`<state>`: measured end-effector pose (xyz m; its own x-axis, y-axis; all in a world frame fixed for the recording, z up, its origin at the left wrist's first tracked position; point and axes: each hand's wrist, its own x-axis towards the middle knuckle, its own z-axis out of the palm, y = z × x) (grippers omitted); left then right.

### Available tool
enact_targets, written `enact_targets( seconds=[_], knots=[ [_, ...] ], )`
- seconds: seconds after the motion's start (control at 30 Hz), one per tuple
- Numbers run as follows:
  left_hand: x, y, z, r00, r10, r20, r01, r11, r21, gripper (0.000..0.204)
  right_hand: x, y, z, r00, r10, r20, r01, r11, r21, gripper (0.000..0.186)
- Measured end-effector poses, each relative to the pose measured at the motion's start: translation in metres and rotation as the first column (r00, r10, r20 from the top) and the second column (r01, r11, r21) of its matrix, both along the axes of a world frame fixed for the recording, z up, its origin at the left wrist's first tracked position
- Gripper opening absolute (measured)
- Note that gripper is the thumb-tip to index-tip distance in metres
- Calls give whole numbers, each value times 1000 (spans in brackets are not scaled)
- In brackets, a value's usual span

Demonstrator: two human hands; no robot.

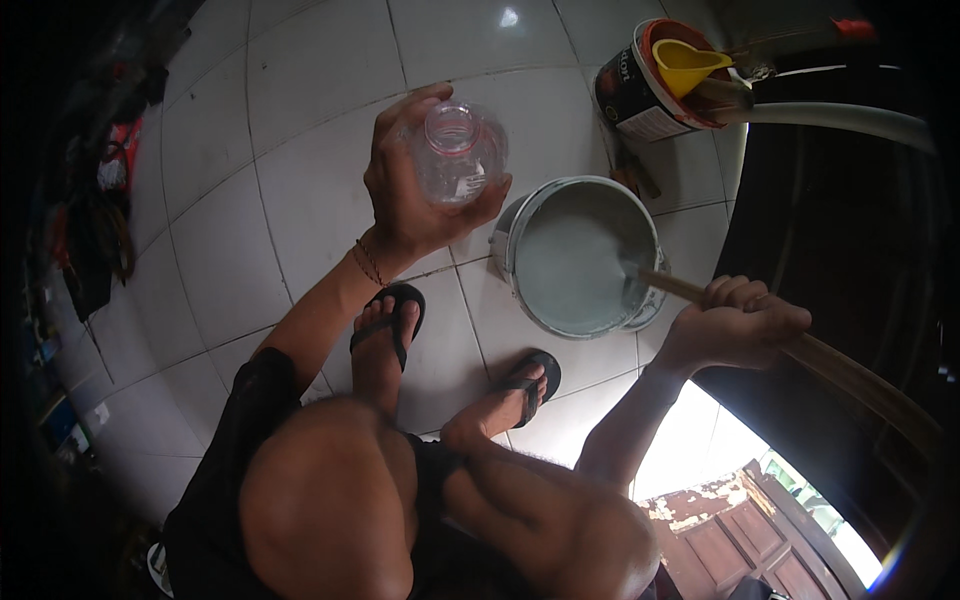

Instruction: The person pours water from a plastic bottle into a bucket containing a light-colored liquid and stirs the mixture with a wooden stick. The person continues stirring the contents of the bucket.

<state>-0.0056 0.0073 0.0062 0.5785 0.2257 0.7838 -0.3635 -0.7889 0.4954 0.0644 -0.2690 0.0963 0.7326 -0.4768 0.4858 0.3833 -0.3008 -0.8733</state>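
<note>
My left hand [412,185] is closed round a clear plastic bottle [462,165], whose uncapped mouth with a pinkish rim faces up toward me. In my right hand [745,325] is a long wooden stick [860,385], gripped in a fist. The stick's far end dips into a pale grey-green liquid [580,255], and I cannot make out its tip. That liquid fills much of a white bucket [508,255] on the floor in front of my feet. The bottle is held above the floor, to the left of the bucket and apart from it.
Beyond the bucket stands a dark pail [640,95] holding a yellow funnel [685,65]. A pale pipe [840,118] runs beside it. A dark-handled tool [640,172] lies on the white tiles. Assorted items [95,230] line the left side; a worn brown door [740,535] is at lower right.
</note>
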Motion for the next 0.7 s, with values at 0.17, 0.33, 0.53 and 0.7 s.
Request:
enact_targets(
  seconds=[0.17, 0.33, 0.53, 0.7],
  knots=[
    [-2, -1, -4, 999, -31, 14, 33, 996, -82, 89, -6, -3, 22, 992, 120, -39, -102, 945, 310, 63],
    [2, -2, -2, 1000, -14, 18, 15, 999, -29, 90, 9, -1, 7, 989, -77, 130, 49, 977, 207, 63],
    [-3, 0, -3, 1000, -8, -3, 7, 999, -31, 89, -6, 10, 18, 987, 159, -14, -157, 982, 101, 63],
    [0, -1, -4, 1000, -13, 14, 14, 999, -30, 89, 16, 2, 20, 980, -76, 182, 38, 979, 201, 63]
  ],
)
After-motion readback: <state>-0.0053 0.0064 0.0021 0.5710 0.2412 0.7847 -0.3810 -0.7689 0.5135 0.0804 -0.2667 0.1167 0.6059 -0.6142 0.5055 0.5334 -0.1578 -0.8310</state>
